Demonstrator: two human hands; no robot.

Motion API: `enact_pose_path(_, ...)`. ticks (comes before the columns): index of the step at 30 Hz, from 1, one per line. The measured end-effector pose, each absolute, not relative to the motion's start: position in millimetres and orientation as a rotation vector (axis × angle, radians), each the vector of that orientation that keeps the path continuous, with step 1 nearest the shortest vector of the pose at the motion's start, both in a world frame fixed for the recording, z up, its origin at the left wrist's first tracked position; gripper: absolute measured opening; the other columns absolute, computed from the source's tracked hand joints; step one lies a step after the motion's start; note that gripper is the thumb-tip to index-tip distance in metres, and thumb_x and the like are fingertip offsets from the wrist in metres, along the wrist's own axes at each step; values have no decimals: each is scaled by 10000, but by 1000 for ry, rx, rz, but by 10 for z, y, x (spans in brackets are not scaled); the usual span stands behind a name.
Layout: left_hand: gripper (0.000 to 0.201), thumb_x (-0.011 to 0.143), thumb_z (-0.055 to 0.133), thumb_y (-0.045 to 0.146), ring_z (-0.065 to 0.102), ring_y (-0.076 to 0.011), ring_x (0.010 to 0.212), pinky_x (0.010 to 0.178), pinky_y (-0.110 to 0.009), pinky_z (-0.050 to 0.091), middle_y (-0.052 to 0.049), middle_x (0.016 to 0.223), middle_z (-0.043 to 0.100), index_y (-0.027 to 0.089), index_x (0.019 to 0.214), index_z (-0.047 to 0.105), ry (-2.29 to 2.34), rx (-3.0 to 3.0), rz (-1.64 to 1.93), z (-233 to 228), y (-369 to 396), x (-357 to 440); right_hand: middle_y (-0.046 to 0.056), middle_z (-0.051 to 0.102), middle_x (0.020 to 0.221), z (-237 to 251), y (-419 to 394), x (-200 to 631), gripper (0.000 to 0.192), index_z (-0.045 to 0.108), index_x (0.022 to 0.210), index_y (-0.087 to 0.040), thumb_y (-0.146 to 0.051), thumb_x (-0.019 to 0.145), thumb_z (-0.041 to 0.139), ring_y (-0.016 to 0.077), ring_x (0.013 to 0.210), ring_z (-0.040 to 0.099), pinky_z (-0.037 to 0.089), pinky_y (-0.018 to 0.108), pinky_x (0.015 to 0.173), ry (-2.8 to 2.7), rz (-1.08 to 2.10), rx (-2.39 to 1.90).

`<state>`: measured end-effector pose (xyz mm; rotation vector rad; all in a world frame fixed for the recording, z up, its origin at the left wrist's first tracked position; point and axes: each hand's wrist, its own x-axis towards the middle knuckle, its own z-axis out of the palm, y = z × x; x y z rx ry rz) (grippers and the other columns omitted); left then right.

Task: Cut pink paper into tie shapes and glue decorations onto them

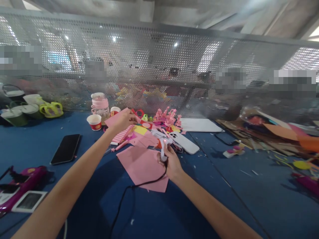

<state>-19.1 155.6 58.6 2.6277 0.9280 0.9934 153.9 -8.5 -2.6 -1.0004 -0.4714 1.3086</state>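
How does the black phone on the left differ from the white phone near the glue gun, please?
The black phone lies screen up, alone on bare blue table, away from both hands. The white phone lies back up, camera lenses showing, among pink paper scraps just beyond the right hand gripping the white glue gun. Both lie flat.

Black phone (65,148), paper cup (94,122), white laptop (199,125)
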Motion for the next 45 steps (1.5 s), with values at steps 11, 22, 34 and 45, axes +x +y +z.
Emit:
enact_pose_path(11, 190, 823, 497, 305, 498, -120, 666, 620, -245, 419, -18, 701, 509, 187, 767, 635, 663, 2488, 1993, 770, 1334, -149, -93, 484, 371, 2, -84, 1517, 430, 391, 774, -233, -386, 492, 677, 68, 311, 392, 189, 140, 298, -514, 1315, -1023)
enact_pose_path(22, 205, 676, 573, 161, 597, -159, 763, 685, -227, 434, -41, 863, 680, 164, 861, 660, 1094, 2748, 505, 539, 1567, -202, -97, 507, 415, -7, -85, 1534, 425, 402, 763, -228, -353, 478, 692, 71, 335, 436, 211, 138, 293, -463, 1266, -1004)
enact_pose_path(34, 286, 773, 478, 369, 398, -82, 461, 471, -210, 275, 23, 513, 500, 162, 577, 507, 989, 2797, 378, 1006, 976, 32, -117, 491, 468, -68, -78, 1522, 421, 405, 819, -227, -430, 568, 676, 69, 387, 489, 354, 164, 356, -677, 1082, -977)
enact_pose_path(45, 272, 858, 373, 302, 534, -162, 624, 552, -258, 341, -60, 692, 576, 167, 880, 609, 877, 3109, 180, 700, 626, 394, -106, 508, 696, -16, -100, 1478, 410, 378, 848, -255, -402, 606, 674, 33, 440, 471, 397, 182, 429, -697, 939, -844)
